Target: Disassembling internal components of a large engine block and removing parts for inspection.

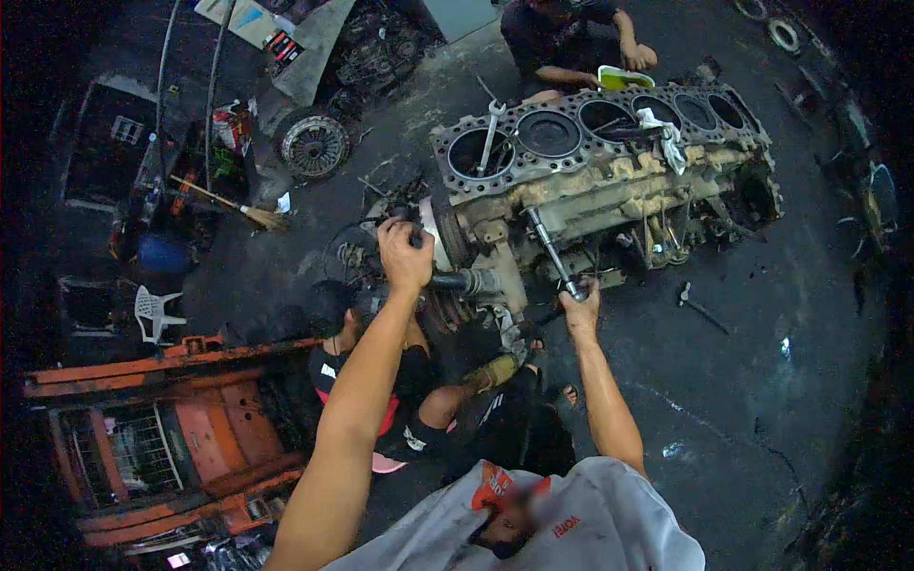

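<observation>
A large engine block (pixel 600 181) with a row of round cylinder bores lies in front of me. My right hand (pixel 581 309) is closed around the near end of a long metal socket wrench (pixel 552 249), whose far end meets the side of the block. My left hand (pixel 406 253) is curled beside a pale-rimmed pulley (pixel 430 233) at the block's left end; something dark shows between its fingers, too unclear to name. An open-end wrench (pixel 491 138) leans in the leftmost bore. On the block's top edge lies a white rag (pixel 664 139).
A person (pixel 419 381) crouches below my left arm, close to the engine. Across the block another person (pixel 562 48) has a hand by a yellow-green container (pixel 624 80). A hammer (pixel 703 306) lies on the floor at right; a broom (pixel 233 205) and clutch disc (pixel 315 147) lie left.
</observation>
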The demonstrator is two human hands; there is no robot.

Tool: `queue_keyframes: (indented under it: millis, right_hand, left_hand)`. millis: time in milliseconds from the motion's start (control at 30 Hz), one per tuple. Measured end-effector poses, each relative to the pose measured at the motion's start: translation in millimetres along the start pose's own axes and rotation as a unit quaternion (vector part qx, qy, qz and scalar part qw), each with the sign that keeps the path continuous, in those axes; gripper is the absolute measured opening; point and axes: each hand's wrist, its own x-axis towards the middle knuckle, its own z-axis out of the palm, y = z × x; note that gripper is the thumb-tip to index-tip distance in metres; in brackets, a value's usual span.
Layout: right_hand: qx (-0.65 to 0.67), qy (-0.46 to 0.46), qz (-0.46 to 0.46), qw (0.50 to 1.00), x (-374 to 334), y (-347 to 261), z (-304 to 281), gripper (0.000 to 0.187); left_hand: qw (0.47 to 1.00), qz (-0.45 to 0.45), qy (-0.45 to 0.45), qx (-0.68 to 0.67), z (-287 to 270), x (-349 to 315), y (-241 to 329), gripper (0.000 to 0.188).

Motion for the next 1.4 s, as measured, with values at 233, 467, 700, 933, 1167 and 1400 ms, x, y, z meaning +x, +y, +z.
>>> queue_keyframes:
  millis: [233, 467, 700, 933, 1167, 1400]
  right_hand:
    - [-0.075, 0.005, -0.019, 0.997, -14.4, -16.7, 0.5, 0.032]
    - [0.126, 0.023, 0.077, 0.989, -4.0, 0.1, -0.9, 0.038]
    - [0.108, -0.008, 0.031, 0.994, -12.7, -1.6, 4.9, 0.042]
    - [-0.321, -0.128, -0.34, 0.875, 12.2, -26.5, -33.7, 0.057]
    - [-0.236, -0.221, -0.219, 0.921, 9.8, -23.0, -29.7, 0.037]
    - [-0.183, -0.326, -0.09, 0.923, 3.4, -47.0, -40.4, 0.067]
  left_hand:
    - [1.0, 0.006, 0.008, -0.022, 0.6, -0.8, 1.5, 0.014]
    - [0.999, -0.006, 0.003, -0.038, 1.7, -3.7, -1.1, 0.014]
    - [1.0, 0.008, -0.024, 0.006, -12.1, -0.5, 9.6, 0.021]
    - [0.965, 0.104, -0.107, -0.216, -4.5, -59.1, 87.5, 0.024]
    - [0.649, -0.489, -0.386, -0.437, 150.0, -134.8, 141.8, 0.036]
    - [0.689, -0.42, -0.414, -0.421, 171.8, -147.3, 115.1, 0.049]
